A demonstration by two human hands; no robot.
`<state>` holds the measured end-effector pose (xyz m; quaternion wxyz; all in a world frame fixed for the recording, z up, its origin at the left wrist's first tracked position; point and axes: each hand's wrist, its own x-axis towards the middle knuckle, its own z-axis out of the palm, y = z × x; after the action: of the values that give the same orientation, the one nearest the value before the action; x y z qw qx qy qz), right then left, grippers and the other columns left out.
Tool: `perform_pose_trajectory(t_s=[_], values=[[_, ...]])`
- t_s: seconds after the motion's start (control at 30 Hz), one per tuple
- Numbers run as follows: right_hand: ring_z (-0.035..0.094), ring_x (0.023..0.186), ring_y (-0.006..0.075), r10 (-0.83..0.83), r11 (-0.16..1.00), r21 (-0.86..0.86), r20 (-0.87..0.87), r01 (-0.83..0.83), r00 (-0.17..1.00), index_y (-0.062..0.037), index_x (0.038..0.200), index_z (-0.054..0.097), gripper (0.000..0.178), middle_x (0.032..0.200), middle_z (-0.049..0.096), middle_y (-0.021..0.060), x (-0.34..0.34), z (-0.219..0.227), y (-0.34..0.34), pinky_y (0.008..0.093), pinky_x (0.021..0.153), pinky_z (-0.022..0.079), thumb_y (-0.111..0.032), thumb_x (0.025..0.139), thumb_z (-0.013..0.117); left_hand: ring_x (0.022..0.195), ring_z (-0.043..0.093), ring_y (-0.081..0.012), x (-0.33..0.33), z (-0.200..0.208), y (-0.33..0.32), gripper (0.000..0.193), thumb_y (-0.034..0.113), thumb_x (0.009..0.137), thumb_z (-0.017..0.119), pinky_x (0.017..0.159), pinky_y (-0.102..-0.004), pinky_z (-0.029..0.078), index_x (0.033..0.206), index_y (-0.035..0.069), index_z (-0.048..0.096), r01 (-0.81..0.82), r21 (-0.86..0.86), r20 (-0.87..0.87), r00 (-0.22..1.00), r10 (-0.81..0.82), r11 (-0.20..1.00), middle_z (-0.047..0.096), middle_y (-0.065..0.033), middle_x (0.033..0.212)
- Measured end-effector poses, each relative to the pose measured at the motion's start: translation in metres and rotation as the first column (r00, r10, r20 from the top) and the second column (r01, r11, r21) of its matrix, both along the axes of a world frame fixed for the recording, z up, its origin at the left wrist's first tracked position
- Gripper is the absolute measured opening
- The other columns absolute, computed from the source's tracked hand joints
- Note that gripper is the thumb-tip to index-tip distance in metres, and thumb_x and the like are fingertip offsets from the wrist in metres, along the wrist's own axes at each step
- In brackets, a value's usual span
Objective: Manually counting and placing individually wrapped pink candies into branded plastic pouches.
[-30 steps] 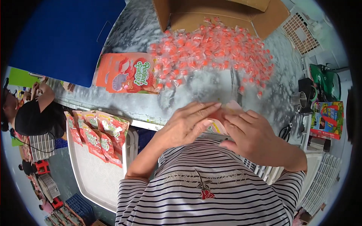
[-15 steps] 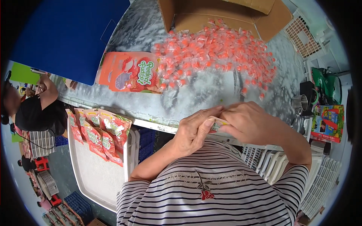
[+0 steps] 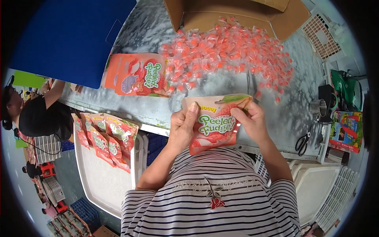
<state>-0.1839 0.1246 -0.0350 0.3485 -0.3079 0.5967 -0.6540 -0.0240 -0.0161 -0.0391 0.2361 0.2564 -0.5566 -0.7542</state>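
Note:
An orange printed candy pouch [image 3: 213, 123] stands upright in front of my chest, held from both sides. My left hand [image 3: 182, 128] grips its left edge with the thumb on the top corner. My right hand [image 3: 251, 120] pinches the right top edge. Beyond the pouch, a big heap of small orange wrapped candies [image 3: 229, 55] spreads over the grey marbled table [image 3: 166, 106]. A stack of flat empty pouches [image 3: 136, 75] lies left of the heap.
A white mesh tray [image 3: 106, 173] at my left holds several filled pouches [image 3: 104, 138]. An open cardboard box [image 3: 237, 14] sits at the back, a blue board [image 3: 71, 39] at the far left. Scissors [image 3: 303, 143] and a metal cup [image 3: 318, 107] lie right. Another person [image 3: 37, 116] works at far left.
Both hands have lifted from close to my belly and turned the pouch upright, so its printed face now shows between them.

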Motion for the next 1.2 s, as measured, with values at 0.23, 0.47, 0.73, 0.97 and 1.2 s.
perform_pose_trajectory(t_s=[0.23,0.47,0.73,0.97,1.2], values=[[0.055,0.073,0.0042,-0.124,0.992,0.001,-0.122,0.125,0.985,0.0011,0.092,0.066,0.008,0.082,0.066,0.0004,0.004,-0.014,0.004,0.0212,0.066,0.046,-0.005,0.09,0.062,0.069,0.052,-0.0028,-0.003,0.0,0.005,0.025,0.02,0.096,0.059,0.061,-0.0216,0.045,0.094,-0.003,0.067,-0.035,-0.157,0.082,0.996,0.048,0.987,0.066,0.0008,0.078],[0.056,0.074,0.0048,-0.098,0.994,0.042,-0.146,0.105,0.984,0.0024,0.093,0.067,0.01,0.083,0.066,0.0005,0.0,-0.016,0.005,0.0218,0.067,0.046,-0.006,0.09,0.062,0.068,0.052,-0.0029,-0.005,-0.019,0.008,0.023,0.019,0.095,0.061,0.059,-0.0201,0.044,0.092,-0.003,0.068,-0.122,0.075,-0.096,0.987,0.129,0.99,0.066,0.0005,0.079],[0.052,0.066,0.0015,0.015,0.997,0.077,-0.011,-0.015,1.0,0.0028,0.097,0.069,0.012,0.075,0.063,-0.0031,0.006,0.0,-0.006,0.0186,0.056,0.042,-0.004,0.087,0.065,0.082,0.06,-0.005,-0.01,0.015,0.0,0.021,0.008,0.087,0.067,0.074,-0.0225,0.051,0.104,-0.004,0.069,0.097,0.063,0.032,0.995,-0.099,0.993,0.07,-0.0045,0.094],[0.058,0.077,0.0052,0.133,0.983,0.148,-0.175,-0.108,0.976,0.004,0.105,0.066,0.019,0.089,0.066,0.0021,0.02,0.028,-0.011,0.02,0.068,0.047,0.0,0.087,0.062,0.072,0.055,-0.0035,0.009,0.008,-0.002,0.015,0.007,0.084,0.067,0.063,-0.0215,0.047,0.096,-0.001,0.071,0.018,-0.068,-0.104,0.994,-0.025,0.997,0.068,-0.0014,0.083],[0.051,0.069,0.0021,0.495,0.847,0.349,-0.245,-0.4,0.834,0.005,0.098,0.067,0.014,0.077,0.062,-0.0023,0.065,0.056,-0.069,0.0189,0.059,0.041,-0.005,0.089,0.062,0.077,0.057,-0.0055,0.119,0.054,-0.038,0.028,0.009,0.082,0.072,0.066,-0.0225,0.047,0.108,-0.001,0.066,-0.051,-0.168,0.079,0.995,0.066,0.984,0.064,0.0004,0.085]])
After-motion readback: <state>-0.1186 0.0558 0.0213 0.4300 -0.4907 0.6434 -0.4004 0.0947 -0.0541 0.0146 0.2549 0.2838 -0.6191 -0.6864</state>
